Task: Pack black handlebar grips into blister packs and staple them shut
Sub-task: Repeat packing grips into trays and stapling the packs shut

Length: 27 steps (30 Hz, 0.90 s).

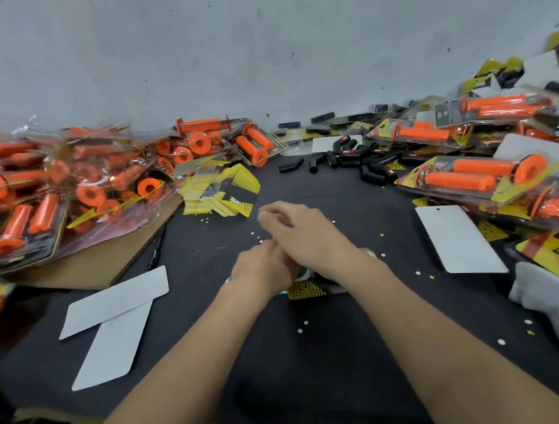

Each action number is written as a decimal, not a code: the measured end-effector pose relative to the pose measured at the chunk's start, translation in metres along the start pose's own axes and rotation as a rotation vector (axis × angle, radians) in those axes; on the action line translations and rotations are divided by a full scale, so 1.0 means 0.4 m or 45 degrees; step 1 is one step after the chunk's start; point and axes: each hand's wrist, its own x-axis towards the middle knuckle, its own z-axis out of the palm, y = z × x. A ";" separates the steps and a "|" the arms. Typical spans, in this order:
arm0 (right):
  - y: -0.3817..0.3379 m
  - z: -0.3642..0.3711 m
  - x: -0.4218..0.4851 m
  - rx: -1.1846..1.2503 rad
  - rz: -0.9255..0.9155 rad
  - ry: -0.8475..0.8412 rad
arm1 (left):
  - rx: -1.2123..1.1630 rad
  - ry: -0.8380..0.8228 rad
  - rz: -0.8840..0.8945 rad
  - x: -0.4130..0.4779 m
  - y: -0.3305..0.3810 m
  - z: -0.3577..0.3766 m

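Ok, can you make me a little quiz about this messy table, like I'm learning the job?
1. True or false: the loose black grips lie at the far side of the table, near the wall.
2. The grips in the packs piled on the left are: A blue, B orange, C green.
3. Fill in: on the left, ___ white cards overlap.
Key: 1 true; 2 B; 3 two.

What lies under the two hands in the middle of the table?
A yellow dotted card and a teal edge stick out below the left hand and right hand. The hands cover the rest of it.
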 end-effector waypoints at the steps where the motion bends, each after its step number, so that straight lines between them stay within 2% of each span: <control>1: -0.011 0.023 0.021 -0.053 0.020 -0.116 | 0.046 -0.024 -0.029 -0.002 -0.002 0.002; 4: -0.004 0.069 0.051 -0.198 0.111 -0.260 | 0.183 -0.055 -0.036 0.001 -0.007 0.010; 6: 0.019 0.081 0.055 -0.182 0.115 -0.215 | 0.180 -0.014 0.030 -0.002 -0.009 0.014; 12: 0.068 0.106 0.067 -0.295 0.030 -0.197 | 0.168 -0.015 0.007 -0.001 -0.014 0.042; 17: 0.039 0.087 0.067 -0.251 0.006 -0.245 | 0.099 -0.008 0.006 -0.003 -0.014 0.010; 19: 0.030 0.073 0.047 -0.230 -0.039 -0.187 | 0.078 -0.027 -0.007 -0.004 -0.014 0.001; 23: 0.059 0.029 -0.026 -0.273 -0.238 0.222 | -0.097 -0.004 -0.001 0.003 -0.015 -0.011; 25: 0.097 0.003 -0.074 -0.468 -0.227 0.194 | -0.205 0.081 0.015 0.004 -0.021 -0.010; 27: 0.139 -0.017 -0.120 -0.661 -0.141 0.014 | -0.458 0.094 0.008 0.011 -0.026 -0.015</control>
